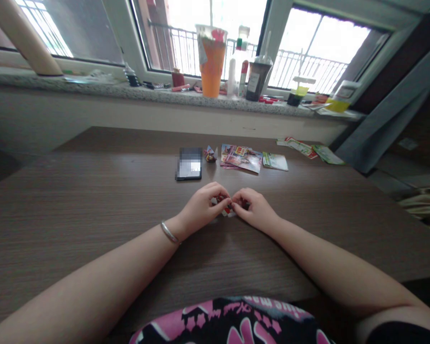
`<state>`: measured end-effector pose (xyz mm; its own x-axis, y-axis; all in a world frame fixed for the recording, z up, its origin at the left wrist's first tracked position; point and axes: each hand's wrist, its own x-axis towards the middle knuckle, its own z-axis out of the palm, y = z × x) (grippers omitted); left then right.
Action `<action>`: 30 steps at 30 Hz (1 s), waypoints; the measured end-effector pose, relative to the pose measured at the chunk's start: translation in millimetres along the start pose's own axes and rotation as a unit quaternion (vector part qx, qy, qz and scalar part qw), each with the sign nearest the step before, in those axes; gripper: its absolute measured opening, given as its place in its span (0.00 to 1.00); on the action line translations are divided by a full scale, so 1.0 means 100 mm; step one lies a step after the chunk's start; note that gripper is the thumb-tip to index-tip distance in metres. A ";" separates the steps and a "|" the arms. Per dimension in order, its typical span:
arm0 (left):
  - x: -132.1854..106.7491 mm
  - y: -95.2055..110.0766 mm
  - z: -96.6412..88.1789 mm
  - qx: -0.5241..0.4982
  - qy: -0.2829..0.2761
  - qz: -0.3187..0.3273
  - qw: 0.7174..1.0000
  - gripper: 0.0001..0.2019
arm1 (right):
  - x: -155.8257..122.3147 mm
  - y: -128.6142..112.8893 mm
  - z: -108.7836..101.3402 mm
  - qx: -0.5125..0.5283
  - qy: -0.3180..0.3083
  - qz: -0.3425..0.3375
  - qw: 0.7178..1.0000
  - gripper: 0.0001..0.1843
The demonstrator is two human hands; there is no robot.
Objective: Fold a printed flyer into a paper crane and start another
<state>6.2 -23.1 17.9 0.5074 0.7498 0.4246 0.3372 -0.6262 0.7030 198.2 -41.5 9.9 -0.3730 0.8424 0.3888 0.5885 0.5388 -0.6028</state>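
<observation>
Both hands meet low over the middle of the table, pinching a small piece of folded printed paper (pixel 227 210) with white and red parts. My left hand (pixel 203 205), with a silver bangle at its wrist, grips the paper between thumb and fingers. From the other side my right hand (pixel 255 209) pinches its edge, fingertips almost touching those of the left. The fingers cover most of the paper, so its full shape is hidden. Just beyond the hands stands a small colourful folded paper piece (pixel 210 154), beside a dark tablet or phone (pixel 189 164) with a blurred screen.
To the right of the folded piece lie printed leaflets (pixel 241 157), a small pad of paper (pixel 275 161) and green-and-white paper strips (pixel 327 154). On the windowsill (pixel 154 94) stand a tall orange drink cup (pixel 212 62), a dark cup (pixel 258 79) and several bottles.
</observation>
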 end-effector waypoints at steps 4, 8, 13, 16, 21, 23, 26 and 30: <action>0.00 0.00 0.00 -0.012 0.010 0.008 1.000 0.11 | -0.01 -0.01 0.00 0.004 -0.011 0.005 1.000 0.03; 0.00 -0.02 0.00 -0.065 0.078 -0.035 0.994 0.14 | -0.01 0.02 0.01 0.004 -0.016 0.001 1.000 0.03; -0.01 -0.07 0.05 -0.140 0.069 -0.079 0.985 0.13 | -0.01 0.06 0.03 0.051 0.009 0.025 0.998 0.03; -0.01 -0.07 0.08 -0.115 0.001 -0.082 0.990 0.18 | -0.01 0.06 0.05 0.099 0.027 0.038 0.994 0.02; -0.01 -0.03 0.08 -0.013 -0.057 -0.089 0.994 0.08 | -0.01 0.04 0.06 0.136 0.052 0.072 0.987 0.01; -0.01 -0.02 0.08 -0.015 -0.057 -0.095 0.994 0.08 | -0.01 0.03 0.06 0.142 0.048 0.090 0.985 0.02; -0.01 -0.03 0.08 -0.041 -0.057 -0.093 0.993 0.08 | -0.01 0.04 0.06 0.140 0.046 0.107 0.983 0.03; 0.00 -0.04 0.10 -0.060 -0.058 -0.097 0.992 0.10 | 0.01 0.05 0.07 0.129 0.053 0.109 0.984 0.04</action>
<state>12.2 -22.6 9.1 0.5322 0.8196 0.2121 0.3430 -0.4378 0.8311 195.8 -38.5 2.4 -0.1735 0.9404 0.2924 0.4395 0.3396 -0.8316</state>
